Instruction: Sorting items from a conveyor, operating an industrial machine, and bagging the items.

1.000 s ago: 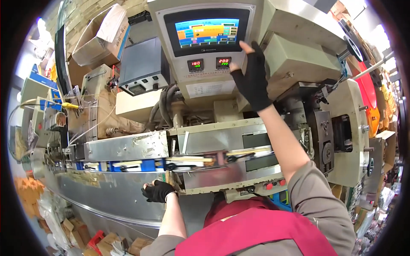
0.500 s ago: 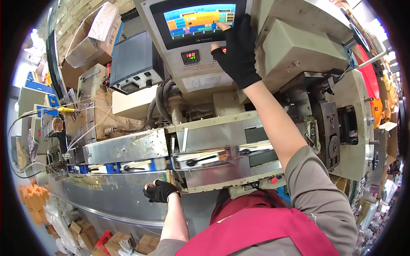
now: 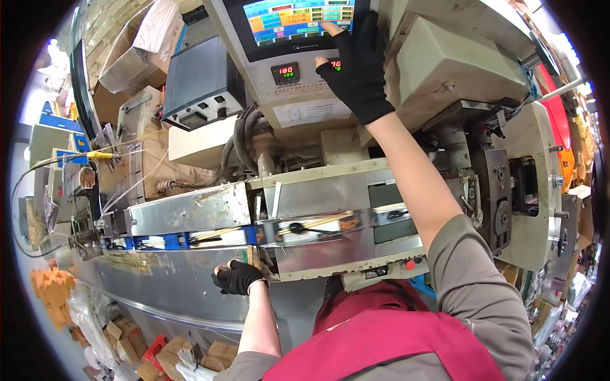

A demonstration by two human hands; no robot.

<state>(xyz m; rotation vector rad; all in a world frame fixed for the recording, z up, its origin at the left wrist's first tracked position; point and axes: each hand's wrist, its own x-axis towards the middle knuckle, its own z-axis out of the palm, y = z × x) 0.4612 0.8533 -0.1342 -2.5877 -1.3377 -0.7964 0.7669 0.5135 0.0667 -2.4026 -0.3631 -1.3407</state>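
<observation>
Because the touchscreen [image 3: 292, 28] is mounted in a console [image 3: 305, 95] beyond the machine's far edge, the right hand [image 3: 356, 73] is held out at the end of a raised arm, over the metal bed. Its index finger is pointed at the screen's lower right part, while the thumb is spread apart below the frame, near a small digital display [image 3: 284, 73] and its neighbour, which is partly covered. The hand is opened and nothing is gripped by it; whether the glass is actually pressed cannot be told. The left hand [image 3: 238, 278] is held low, at the right end of the steel bench [image 3: 171, 279], just short of the bench's far edge; its fingers are half curled, and whether anything is enclosed, or the bench touched, cannot be told. Along that far edge, packs [image 3: 311, 225] with pale sticks and dark pieces are lined up in a narrow channel, where their row is presumably kept straight by the side plates [image 3: 190, 209]. Blue dividers [image 3: 252, 235] are set between the packs, apparently so that even spacing is kept. Gloves with bared fingertips are worn, probably so that touch is left free.
</observation>
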